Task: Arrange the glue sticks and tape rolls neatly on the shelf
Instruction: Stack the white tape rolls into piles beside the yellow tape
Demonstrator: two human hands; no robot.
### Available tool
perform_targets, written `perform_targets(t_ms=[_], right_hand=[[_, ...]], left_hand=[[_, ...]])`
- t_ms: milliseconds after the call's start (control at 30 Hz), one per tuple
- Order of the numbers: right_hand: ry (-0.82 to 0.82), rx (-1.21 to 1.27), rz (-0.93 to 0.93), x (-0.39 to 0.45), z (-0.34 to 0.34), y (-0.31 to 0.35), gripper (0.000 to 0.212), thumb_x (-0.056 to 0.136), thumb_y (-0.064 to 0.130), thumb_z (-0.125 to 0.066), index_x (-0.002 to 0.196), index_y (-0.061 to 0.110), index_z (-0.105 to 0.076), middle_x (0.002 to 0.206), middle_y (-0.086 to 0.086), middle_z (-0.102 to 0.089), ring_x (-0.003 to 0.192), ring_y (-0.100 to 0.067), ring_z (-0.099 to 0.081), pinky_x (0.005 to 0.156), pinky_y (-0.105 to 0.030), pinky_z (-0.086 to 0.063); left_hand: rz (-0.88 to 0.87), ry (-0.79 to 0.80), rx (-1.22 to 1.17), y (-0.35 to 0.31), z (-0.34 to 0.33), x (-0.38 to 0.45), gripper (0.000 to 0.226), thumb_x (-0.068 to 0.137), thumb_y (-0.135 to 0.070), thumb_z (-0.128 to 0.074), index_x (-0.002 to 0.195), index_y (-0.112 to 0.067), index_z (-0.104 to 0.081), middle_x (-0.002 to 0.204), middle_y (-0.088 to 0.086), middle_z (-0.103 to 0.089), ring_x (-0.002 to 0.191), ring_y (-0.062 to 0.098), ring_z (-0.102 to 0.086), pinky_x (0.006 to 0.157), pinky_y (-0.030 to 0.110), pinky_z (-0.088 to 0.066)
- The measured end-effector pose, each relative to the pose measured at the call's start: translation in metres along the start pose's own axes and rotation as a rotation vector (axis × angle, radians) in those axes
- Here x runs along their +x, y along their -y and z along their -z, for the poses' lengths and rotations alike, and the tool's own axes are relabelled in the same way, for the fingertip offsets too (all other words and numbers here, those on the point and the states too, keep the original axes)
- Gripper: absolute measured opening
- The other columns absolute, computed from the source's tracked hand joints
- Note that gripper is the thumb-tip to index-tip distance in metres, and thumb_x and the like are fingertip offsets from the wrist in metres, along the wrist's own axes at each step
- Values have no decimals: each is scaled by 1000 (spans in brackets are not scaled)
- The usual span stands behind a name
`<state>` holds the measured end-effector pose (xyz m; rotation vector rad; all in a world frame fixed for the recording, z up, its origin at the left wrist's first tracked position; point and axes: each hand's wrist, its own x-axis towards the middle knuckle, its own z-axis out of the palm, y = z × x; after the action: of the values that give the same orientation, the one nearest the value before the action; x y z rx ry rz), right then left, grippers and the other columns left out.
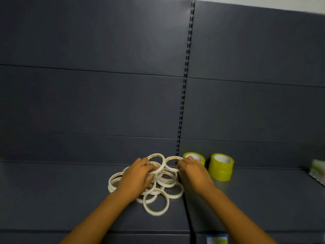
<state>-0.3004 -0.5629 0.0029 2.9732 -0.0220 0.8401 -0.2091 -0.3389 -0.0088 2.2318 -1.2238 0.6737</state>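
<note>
— Where were the white tape rolls (154,184)?
— Heaped loosely on the dark shelf (52,191), overlapping, some flat, some tipped. Right under the left hand (135,178), fingers curled over the rolls at the top of the heap. Just left of the right hand (191,171), pinching the rim of the rearmost roll (173,163).
— And the green ones?
— Two stacks of green tape rolls (221,167), upright, just beyond and right of the right grip, nearer one partly hidden behind it.
— Glue sticks?
— None clearly seen; blurred packet (317,170) far right, unreadable.
— Best way on?
— Probably lifting few rolls at a time, squaring them into an even stack beside the green. Worth steadying the heap, thin rings likely to slide or roll.
</note>
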Motion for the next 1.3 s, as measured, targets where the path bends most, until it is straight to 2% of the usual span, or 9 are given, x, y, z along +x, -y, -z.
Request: perform_targets(t_ms=[167,333,500,633,800,933,1133,1233,1300], right_hand=[[3,-5,-70,-64,34,-73,14,85,13,-60,97,17,-64,100,-6,-65,99,-30,-56,77,-40,-44],[-21,-60,-151,-140,68,-150,20,72,8,-71,88,19,-64,90,-2,-67,85,-28,-60,64,-35,-44],[7,-107,-261,-206,94,-218,18,80,11,-66,95,22,-63,96,0,-65,91,-25,-57,73,-33,-43],[44,-160,-327,-244,109,-259,15,83,11,-64,95,19,-64,98,-1,-64,94,-27,-56,74,-33,-41],[28,-157,-417,-267,109,-300,20,71,6,-75,86,18,-68,88,-3,-68,80,-29,-61,63,-36,-48],[47,-184,-411,-263,103,-331,28,61,7,-84,80,19,-67,82,-1,-68,71,-25,-63,56,-33,-49],[43,-160,-378,-234,76,-388,20,89,8,-59,107,15,-66,109,-6,-64,99,-29,-56,78,-36,-44],[49,-128,-362,-218,58,-408,19,92,11,-54,108,18,-64,110,0,-63,100,-25,-53,78,-31,-40],[21,-84,-367,-211,46,-415,12,92,13,-55,99,18,-64,103,2,-62,93,-24,-54,75,-32,-41]], left_hand=[[-74,-17,-42,-83,-30,21,21,90,-30,-61,110,-27,-67,106,-8,-56,100,13,-50,82,30,-45],[-166,10,-86,-178,-82,43,21,86,-31,-62,105,-25,-70,101,-4,-56,100,17,-53,78,34,-50],[-209,11,-136,-251,-129,56,20,81,-25,-69,101,-27,-70,97,-5,-57,95,16,-51,74,36,-52],[-203,59,-173,-295,-160,66,21,87,-27,-64,107,-30,-69,102,-8,-53,104,11,-47,74,32,-50],[-238,88,-189,-322,-202,90,20,86,-25,-66,105,-28,-71,99,-7,-56,97,15,-51,75,26,-42],[-225,110,-200,-324,-244,116,19,86,-27,-66,104,-29,-71,99,-9,-56,95,15,-52,78,34,-50],[-158,91,-197,-311,-289,155,20,88,-28,-62,106,-31,-70,103,-9,-56,102,14,-51,79,31,-50],[-121,80,-193,-307,-308,169,20,86,-28,-62,104,-30,-70,102,-9,-56,101,14,-52,79,33,-51],[-94,80,-186,-307,-319,175,21,87,-28,-60,105,-32,-69,103,-9,-55,101,13,-51,78,32,-51]])
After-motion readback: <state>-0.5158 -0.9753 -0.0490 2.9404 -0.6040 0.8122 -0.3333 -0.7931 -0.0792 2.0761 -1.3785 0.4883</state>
